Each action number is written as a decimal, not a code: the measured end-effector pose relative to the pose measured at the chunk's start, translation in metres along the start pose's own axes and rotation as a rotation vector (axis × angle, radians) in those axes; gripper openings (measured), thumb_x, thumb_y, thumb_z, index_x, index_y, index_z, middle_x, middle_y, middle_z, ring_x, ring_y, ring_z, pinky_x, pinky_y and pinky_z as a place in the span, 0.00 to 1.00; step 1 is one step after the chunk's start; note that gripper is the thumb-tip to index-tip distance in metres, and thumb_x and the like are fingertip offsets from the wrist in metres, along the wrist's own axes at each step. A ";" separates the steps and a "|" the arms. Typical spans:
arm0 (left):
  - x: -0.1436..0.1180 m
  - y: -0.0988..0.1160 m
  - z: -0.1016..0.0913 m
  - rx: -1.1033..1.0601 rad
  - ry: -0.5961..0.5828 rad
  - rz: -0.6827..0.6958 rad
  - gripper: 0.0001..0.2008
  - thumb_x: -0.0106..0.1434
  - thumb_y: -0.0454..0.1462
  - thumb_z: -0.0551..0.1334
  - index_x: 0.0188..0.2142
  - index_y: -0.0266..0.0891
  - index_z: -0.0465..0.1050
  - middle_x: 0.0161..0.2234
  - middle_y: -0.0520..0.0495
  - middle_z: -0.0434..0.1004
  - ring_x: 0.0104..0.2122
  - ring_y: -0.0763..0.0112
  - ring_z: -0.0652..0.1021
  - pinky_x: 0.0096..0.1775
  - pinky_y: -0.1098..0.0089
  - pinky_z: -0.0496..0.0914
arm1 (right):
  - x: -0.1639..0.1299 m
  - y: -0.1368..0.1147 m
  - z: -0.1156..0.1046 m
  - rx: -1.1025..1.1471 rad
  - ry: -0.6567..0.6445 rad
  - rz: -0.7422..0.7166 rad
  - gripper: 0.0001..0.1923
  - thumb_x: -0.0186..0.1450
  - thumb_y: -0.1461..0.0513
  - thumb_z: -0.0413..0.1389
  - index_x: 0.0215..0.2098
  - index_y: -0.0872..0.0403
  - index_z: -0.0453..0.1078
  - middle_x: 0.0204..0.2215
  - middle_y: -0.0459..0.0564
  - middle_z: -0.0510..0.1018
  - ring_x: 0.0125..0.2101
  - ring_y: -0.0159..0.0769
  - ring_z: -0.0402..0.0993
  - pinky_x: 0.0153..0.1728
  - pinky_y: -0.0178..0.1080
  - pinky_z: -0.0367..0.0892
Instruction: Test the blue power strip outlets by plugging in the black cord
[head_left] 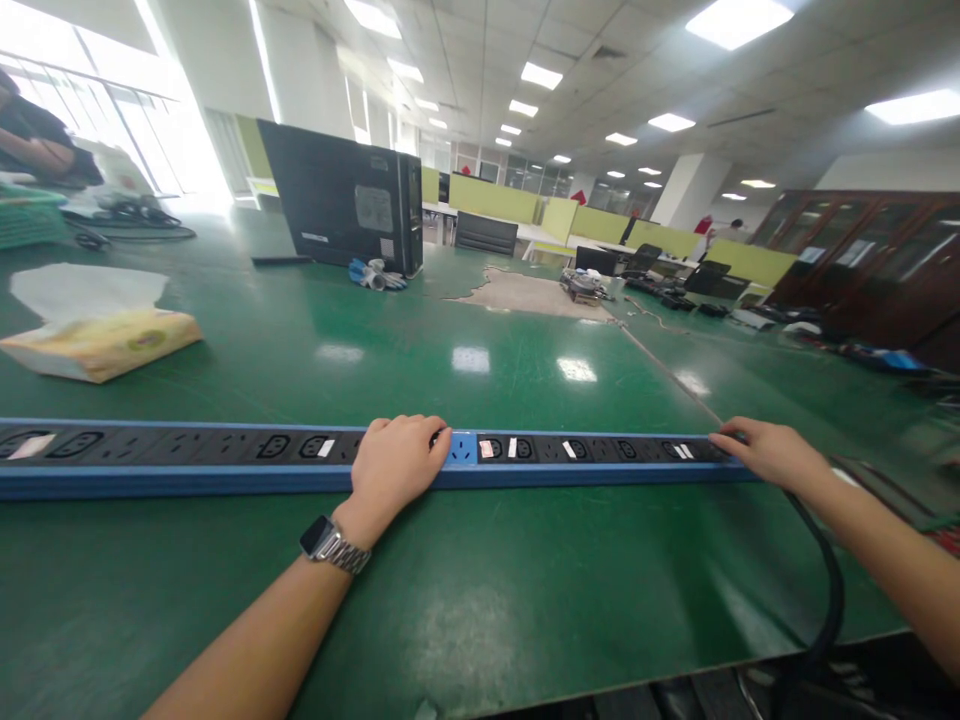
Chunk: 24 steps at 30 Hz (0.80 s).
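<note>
A long blue power strip with black sockets and small white stickers lies across the green table. One blue socket sits near its middle. My left hand, with a watch on the wrist, is wrapped over the strip just left of that blue socket. Near the strip's right end, my right hand grips it with thumb and fingers closed. A thick black cable runs from below my right hand and curves down over the table's front edge.
A tissue pack lies at the left. Behind it stands a black computer tower with gloves at its foot. A person is at the far left by a green basket. Torn table covering shows farther back.
</note>
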<state>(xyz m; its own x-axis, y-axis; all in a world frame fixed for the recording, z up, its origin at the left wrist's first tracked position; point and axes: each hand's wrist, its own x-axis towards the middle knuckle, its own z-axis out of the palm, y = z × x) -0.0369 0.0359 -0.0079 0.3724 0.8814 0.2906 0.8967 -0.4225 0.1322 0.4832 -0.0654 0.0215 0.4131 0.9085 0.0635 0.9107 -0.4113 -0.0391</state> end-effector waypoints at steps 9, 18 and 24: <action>-0.001 0.003 -0.003 0.004 -0.012 -0.005 0.21 0.68 0.44 0.46 0.40 0.44 0.78 0.38 0.46 0.82 0.41 0.58 0.79 0.43 0.59 0.63 | -0.008 0.007 0.020 -0.023 0.045 -0.008 0.24 0.65 0.44 0.45 0.44 0.50 0.71 0.35 0.56 0.79 0.36 0.47 0.74 0.36 0.41 0.63; -0.001 0.003 -0.003 0.017 -0.018 -0.016 0.21 0.68 0.44 0.47 0.40 0.44 0.78 0.39 0.46 0.82 0.41 0.58 0.79 0.42 0.59 0.63 | -0.011 -0.003 0.002 0.006 0.133 0.091 0.24 0.64 0.44 0.45 0.43 0.49 0.74 0.37 0.52 0.80 0.38 0.45 0.75 0.35 0.39 0.64; 0.000 0.004 -0.005 0.013 -0.029 -0.029 0.21 0.68 0.44 0.46 0.40 0.44 0.78 0.39 0.46 0.82 0.42 0.58 0.78 0.43 0.59 0.63 | 0.001 0.027 -0.045 0.055 0.173 0.253 0.26 0.62 0.45 0.49 0.47 0.51 0.76 0.34 0.53 0.82 0.36 0.44 0.75 0.35 0.39 0.64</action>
<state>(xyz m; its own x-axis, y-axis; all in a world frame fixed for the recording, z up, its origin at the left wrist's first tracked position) -0.0347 0.0329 -0.0031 0.3526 0.8991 0.2595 0.9102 -0.3938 0.1278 0.5080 -0.0792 0.0652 0.6264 0.7497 0.2133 0.7788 -0.6138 -0.1294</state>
